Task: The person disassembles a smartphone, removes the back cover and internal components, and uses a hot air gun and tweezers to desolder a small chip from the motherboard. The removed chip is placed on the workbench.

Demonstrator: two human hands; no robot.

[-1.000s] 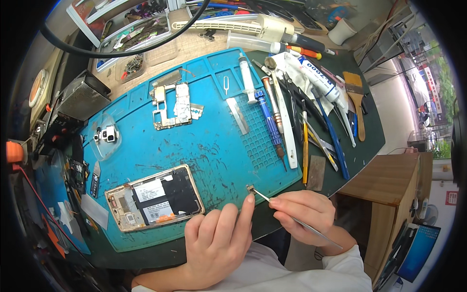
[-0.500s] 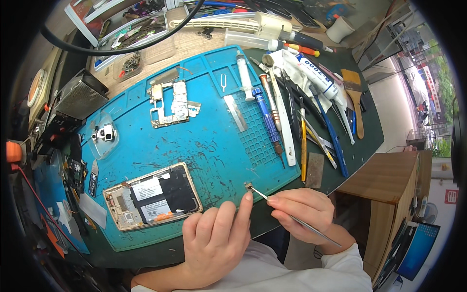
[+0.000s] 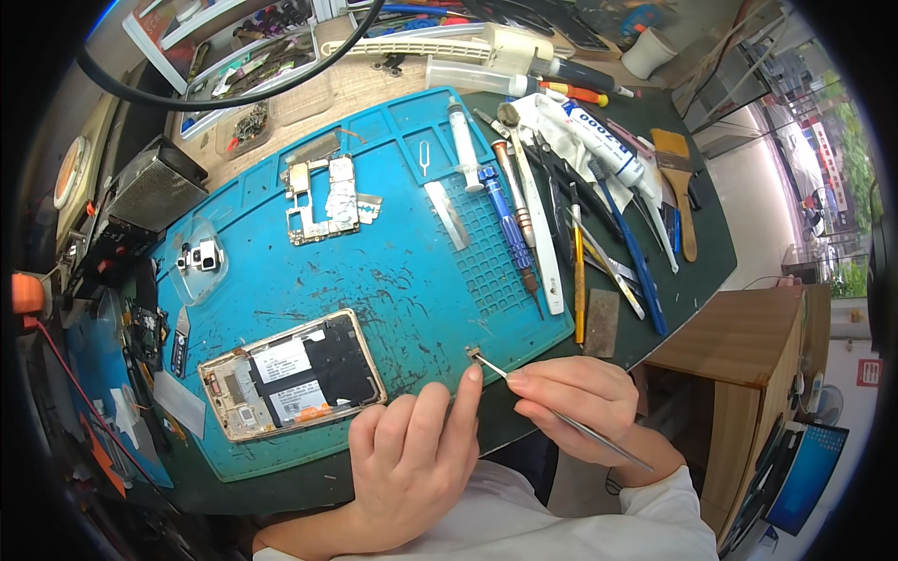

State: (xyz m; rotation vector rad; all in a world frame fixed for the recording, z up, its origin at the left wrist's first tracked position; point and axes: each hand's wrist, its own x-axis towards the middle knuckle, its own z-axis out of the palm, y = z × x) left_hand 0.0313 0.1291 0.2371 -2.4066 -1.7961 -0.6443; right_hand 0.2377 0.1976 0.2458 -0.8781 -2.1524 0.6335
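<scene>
My right hand (image 3: 585, 402) pinches a thin metal tool (image 3: 599, 438), whose kind I cannot make out, between thumb and fingers. Its tip slants up-left to a tiny part (image 3: 473, 352) near the front right edge of the blue mat (image 3: 281, 271). The stretched index finger of my left hand (image 3: 416, 449) reaches the near side of that part; the other fingers are bent and the thumb is hidden. Left of that hand lies an opened phone housing (image 3: 355, 360) with a black and white battery (image 3: 290, 374). Farther back rests a phone circuit board (image 3: 323, 201).
Camera modules (image 3: 199, 257) sit in a clear tray at the left. A syringe (image 3: 463, 140), a blue screwdriver (image 3: 505, 220), a white-handled brush (image 3: 543, 234), a yellow-handled tool (image 3: 580, 280) and a glue tube (image 3: 603, 140) crowd the right side. A black cable (image 3: 234, 98) arches across the back.
The whole view has shifted slightly, with the mat and tools a little farther left. Both hands keep nearly the same pose around the tiny part.
</scene>
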